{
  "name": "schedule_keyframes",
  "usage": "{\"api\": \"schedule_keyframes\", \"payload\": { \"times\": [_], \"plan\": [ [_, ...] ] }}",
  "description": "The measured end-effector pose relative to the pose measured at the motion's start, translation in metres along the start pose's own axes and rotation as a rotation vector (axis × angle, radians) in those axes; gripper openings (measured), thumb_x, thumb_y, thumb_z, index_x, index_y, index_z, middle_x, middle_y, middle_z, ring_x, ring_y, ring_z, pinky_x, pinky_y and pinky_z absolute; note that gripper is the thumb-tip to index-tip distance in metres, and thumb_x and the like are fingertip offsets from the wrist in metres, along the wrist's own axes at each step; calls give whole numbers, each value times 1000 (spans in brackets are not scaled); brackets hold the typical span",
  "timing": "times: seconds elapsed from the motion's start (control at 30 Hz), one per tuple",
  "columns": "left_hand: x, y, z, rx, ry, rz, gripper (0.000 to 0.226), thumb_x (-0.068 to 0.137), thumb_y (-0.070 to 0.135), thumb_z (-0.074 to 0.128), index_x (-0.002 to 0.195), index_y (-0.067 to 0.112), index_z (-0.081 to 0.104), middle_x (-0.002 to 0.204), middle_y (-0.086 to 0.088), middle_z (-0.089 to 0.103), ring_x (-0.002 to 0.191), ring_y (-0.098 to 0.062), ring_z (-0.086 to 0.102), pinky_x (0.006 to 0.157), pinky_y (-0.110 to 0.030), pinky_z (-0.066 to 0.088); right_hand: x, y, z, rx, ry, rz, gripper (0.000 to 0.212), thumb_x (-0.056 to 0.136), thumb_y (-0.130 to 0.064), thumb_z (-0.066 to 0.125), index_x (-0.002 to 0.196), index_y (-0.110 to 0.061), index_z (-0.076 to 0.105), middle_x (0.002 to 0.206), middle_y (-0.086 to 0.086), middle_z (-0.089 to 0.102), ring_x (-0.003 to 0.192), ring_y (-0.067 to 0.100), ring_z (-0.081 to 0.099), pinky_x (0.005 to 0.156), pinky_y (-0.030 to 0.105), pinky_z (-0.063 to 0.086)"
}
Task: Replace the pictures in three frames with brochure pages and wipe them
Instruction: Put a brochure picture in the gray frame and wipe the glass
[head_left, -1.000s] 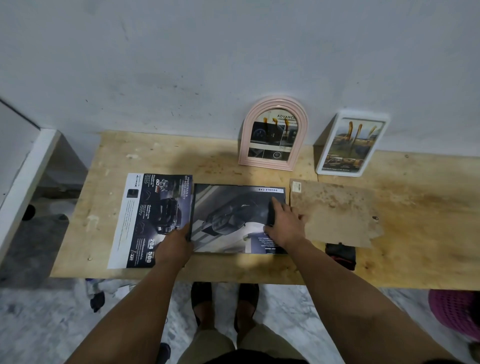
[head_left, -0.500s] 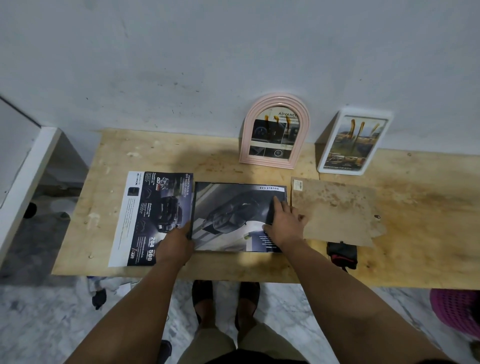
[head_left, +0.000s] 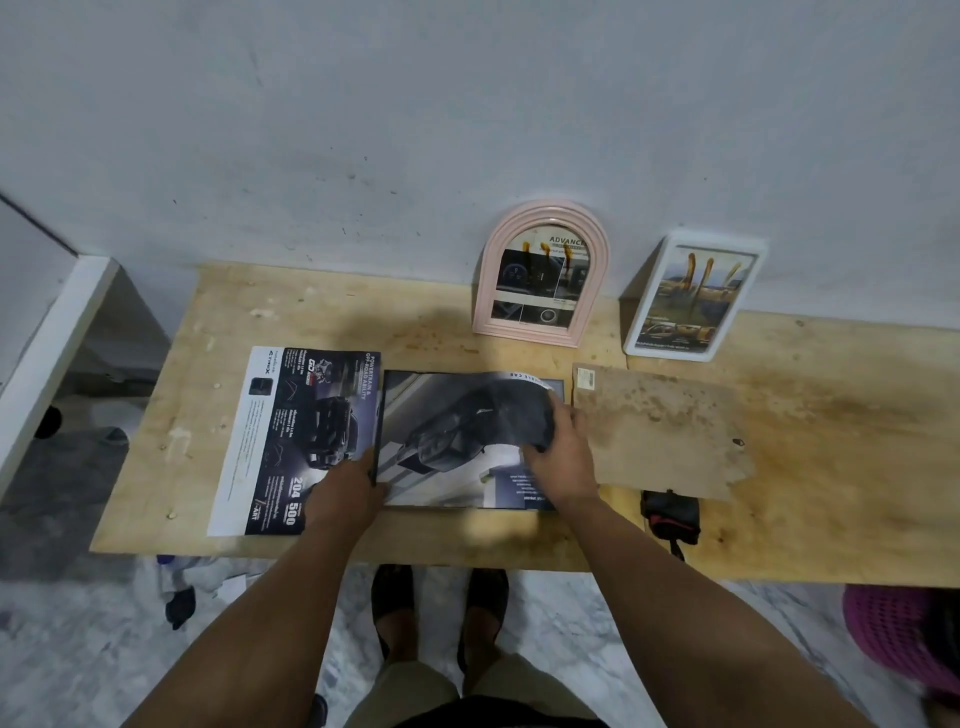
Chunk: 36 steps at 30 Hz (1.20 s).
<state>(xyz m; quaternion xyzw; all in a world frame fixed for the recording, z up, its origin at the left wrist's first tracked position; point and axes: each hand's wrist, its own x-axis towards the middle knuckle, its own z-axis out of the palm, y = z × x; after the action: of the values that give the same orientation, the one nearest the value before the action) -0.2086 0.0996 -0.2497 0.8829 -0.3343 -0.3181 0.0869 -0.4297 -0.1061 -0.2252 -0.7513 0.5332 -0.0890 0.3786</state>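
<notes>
The right hand (head_left: 558, 457) grasped the right edge of a brochure page (head_left: 457, 436), fingers curled over a bunched fold so that the page bowed upward off the dark rectangular frame (head_left: 557, 385) beneath it. The frame lay flat at the near middle of the plywood table (head_left: 322, 306). The left hand (head_left: 345, 493) rested at the frame's near-left corner, thumb against the edge; whether its fingers pinched the frame or merely pressed it could not be determined.

Surrounding items:
- A second brochure sheet (head_left: 301, 441) lay flat just left of the frame, touching or slightly under its left edge.
- A stained backing board (head_left: 660, 431) lay just right of the frame.
- A small black-and-red object (head_left: 670, 517) sat near the table's front edge, partly under the board.
- A pink arched frame (head_left: 540, 273) and a white rectangular frame (head_left: 693, 296) leaned against the wall, each holding a printed page.

Hazards from this point, as a judgement:
- The page was gripped by a crumpled fold — further pulling could crease or tear the paper.
- If the left hand slackened, the frame could slide toward the backing board and lose alignment.
- A page that re-seated bowed could trap a ridge once the backing board went on — the picture would then sit skewed.
</notes>
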Motion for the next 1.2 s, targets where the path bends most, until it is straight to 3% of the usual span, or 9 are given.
{"api": "schedule_keyframes", "payload": {
  "times": [0.1, 0.27, 0.37, 0.5, 0.63, 0.73, 0.83, 1.03, 1.2],
  "plan": [
    [-4, 3, -1, 13, 31, 24, 40, 93, 30, 63, 131, 22, 52, 106, -11, 65, 97, -29, 64, 78, -40, 51, 2, -6, -17, 371, 111, 217, 79, 83, -1, 77, 150, -23, 42, 132, -1, 56, 115, 18, 60, 100, 32, 52],
    [-13, 10, -5, -5, 38, 91, 32, 93, 25, 62, 121, 14, 54, 97, -5, 62, 84, -20, 61, 69, -31, 48, 4, -13, -45, 543, -20, 357, 28, 95, 1, 65, 107, -23, 67, 112, 11, 74, 88, 20, 72, 69, 29, 61],
    [-18, 14, -12, -37, 60, 80, 31, 92, 33, 62, 118, 15, 56, 89, 2, 55, 76, -16, 56, 62, -28, 44, 7, -23, -61, 604, -40, 349, 29, 98, 3, 55, 115, -18, 67, 110, 14, 75, 92, 32, 74, 79, 43, 63],
    [-18, 27, -29, -296, 116, 58, 50, 98, 53, 54, 131, 16, 59, 109, -9, 69, 94, -19, 61, 80, -30, 46, 9, -42, -86, 646, -61, 320, 29, 100, 0, 52, 115, -20, 68, 98, 15, 77, 71, 29, 76, 56, 32, 59],
    [-15, 42, -53, -550, 55, -35, 60, 99, 57, 50, 143, 17, 51, 132, -13, 62, 117, -29, 60, 97, -39, 44, 17, -61, -103, 672, -68, 275, 30, 98, 3, 52, 113, -18, 69, 97, 18, 77, 71, 31, 76, 58, 33, 59],
    [-12, 46, -72, -700, 12, -81, 43, 100, 49, 53, 123, 15, 65, 118, -12, 68, 114, -34, 64, 102, -46, 50, 21, -76, -113, 686, -80, 243, 31, 96, 5, 52, 115, -13, 69, 91, 17, 78, 69, 31, 74, 58, 35, 58],
    [-18, 43, -88, -872, -36, -109, 25, 97, 43, 60, 96, 19, 68, 104, -8, 68, 98, -30, 68, 91, -49, 57, 25, -93, -115, 732, -124, 222, 31, 95, 4, 53, 117, -10, 68, 93, 20, 76, 74, 34, 72, 66, 41, 59],
    [-20, 1, -105, -1068, 65, -135, 14, 95, 18, 64, 96, 4, 68, 90, -17, 67, 69, -27, 64, 59, -37, 52, 28, -136, -82, 760, -252, 169, 26, 97, -3, 59, 122, -8, 66, 108, 23, 75, 89, 38, 72, 78, 43, 59],
    [-32, -54, -128, -1220, 281, -296, 27, 92, 13, 67, 97, -14, 61, 97, -35, 63, 81, -36, 63, 69, -50, 52, 23, -176, -35, 519, -477, 212, 27, 96, -18, 65, 121, -9, 67, 107, 18, 72, 86, 30, 65, 66, 37, 53]
  ]
}}
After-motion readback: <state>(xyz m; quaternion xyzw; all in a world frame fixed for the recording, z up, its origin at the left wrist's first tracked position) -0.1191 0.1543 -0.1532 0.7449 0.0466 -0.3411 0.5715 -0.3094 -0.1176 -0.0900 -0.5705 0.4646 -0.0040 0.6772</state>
